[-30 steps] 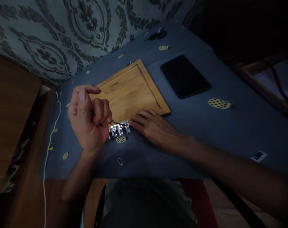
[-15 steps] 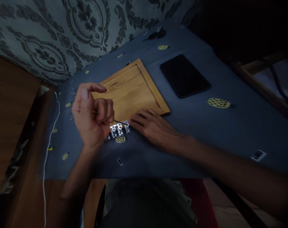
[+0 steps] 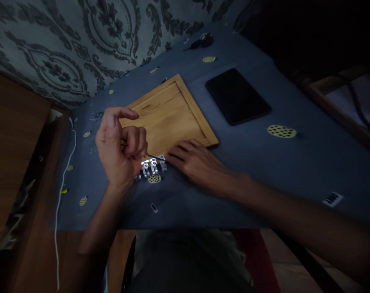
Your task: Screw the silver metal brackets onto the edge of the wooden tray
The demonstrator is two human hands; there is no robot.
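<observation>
My left hand (image 3: 119,148) is closed around a screwdriver (image 3: 154,157) with a yellow-and-black handle, mostly hidden in the fist; the index finger is raised and bent. Its thin dark shaft points right, to the end of a row of shiny metal hooks (image 3: 154,163) with round holes. These hooks lie along the near edge of a wooden board (image 3: 166,118) with a raised border, their curved ends hanging toward me. My right hand (image 3: 197,165) lies fairly flat, fingers stretched over the board's near edge, fingertips beside the last hook. Whether they press on the metal is hidden.
A black tablet (image 3: 238,97) lies right of the board on the blue pineapple-print tablecloth (image 3: 233,162). A dark object (image 3: 203,41) sits at the back. Small metal pieces (image 3: 97,117) lie left of the board. A white cable (image 3: 65,179) runs down the left edge.
My left hand has shifted very slightly to the right, with the screwdriver's shaft still at the end hook. My right hand and the board have stayed in place.
</observation>
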